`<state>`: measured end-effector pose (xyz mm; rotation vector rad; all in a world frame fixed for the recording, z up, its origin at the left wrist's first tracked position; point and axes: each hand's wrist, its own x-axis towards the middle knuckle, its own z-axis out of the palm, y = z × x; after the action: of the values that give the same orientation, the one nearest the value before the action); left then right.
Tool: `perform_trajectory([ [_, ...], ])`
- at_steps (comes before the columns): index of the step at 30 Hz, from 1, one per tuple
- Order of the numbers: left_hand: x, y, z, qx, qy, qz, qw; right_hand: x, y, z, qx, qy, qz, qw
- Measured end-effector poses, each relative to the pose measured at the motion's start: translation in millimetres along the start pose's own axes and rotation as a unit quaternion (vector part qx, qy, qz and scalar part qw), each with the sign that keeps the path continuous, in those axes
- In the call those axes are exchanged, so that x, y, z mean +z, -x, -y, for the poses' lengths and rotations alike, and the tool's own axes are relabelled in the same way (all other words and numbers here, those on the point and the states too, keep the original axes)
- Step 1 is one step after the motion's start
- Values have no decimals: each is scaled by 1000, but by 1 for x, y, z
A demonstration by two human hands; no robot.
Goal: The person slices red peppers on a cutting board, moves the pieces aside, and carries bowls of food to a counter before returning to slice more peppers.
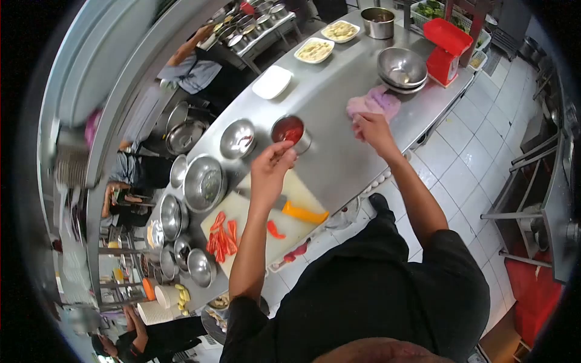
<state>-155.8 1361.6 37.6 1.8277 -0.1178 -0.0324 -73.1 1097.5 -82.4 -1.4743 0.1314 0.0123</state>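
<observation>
"Which step is this?"
"Likely a wipe: right hand [370,130] at the cloth [380,104], upper right of centre, fingers curled; can't tell if they grip"
"Left hand [272,163]?"
"Mid-frame by the pot [305,144], fingers bent; can't tell if pinching. Next probably needs a firm hold on the cloth"

You're in a commercial kitchen: your board [301,191] lies on a long steel desk [339,160], cut peppers [221,239] on it. Left of the board stand steel bowls [203,181] and, farther off, co-workers [206,75]; beyond it, a scale [442,65] and pot [378,27]; right of it, floor tiles [457,142].
</observation>
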Motion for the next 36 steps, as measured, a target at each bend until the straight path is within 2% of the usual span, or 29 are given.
perform_trajectory([
  [3, 53, -87, 10, -127, 172, -5, 977, 7, -95, 21, 38, -112, -44, 992],
  [6, 94, -160, 35, -163, 187, -33, 968, 5, -211, 22, 54, -109, -65, 990],
  [8, 112, -190, 47, -176, 198, -47, 963, 0, -320, -26, 46, -112, -3, 993],
  [10, 122, -209, 66, -196, 204, -55, 958, 7, -375, -10, 134, -50, -127, 982],
  [12, 130, -222, 74, -201, 198, -88, 955, 1, -422, -17, 153, -73, -91, 981],
  [13, 133, -224, 79, -207, 194, -99, 954, 1, -440, -35, 101, -181, -88, 974],
  [15, 134, -239, 86, -224, 181, -115, 951, -8, -525, -95, 130, -173, -92, 972],
  [17, 130, -262, 92, -223, 180, -147, 947, -1, -505, -54, 219, -125, -133, 958],
  [18, 133, -273, 98, -226, 182, -160, 944, -5, -515, -56, 243, -113, -99, 958],
  [25, 145, -378, 140, -256, 203, -203, 923, -11, -547, -58, 206, -111, -138, 962],
  [26, 145, -389, 150, -263, 191, -205, 923, -17, -547, -52, 237, -106, -125, 958],
  [29, 143, -425, 193, -265, 208, -226, 914, -19, -554, -56, 245, -163, -144, 945],
  [36, 153, -469, 187, -294, 278, -313, 859, -40, -535, -39, 260, -128, -107, 951],
])
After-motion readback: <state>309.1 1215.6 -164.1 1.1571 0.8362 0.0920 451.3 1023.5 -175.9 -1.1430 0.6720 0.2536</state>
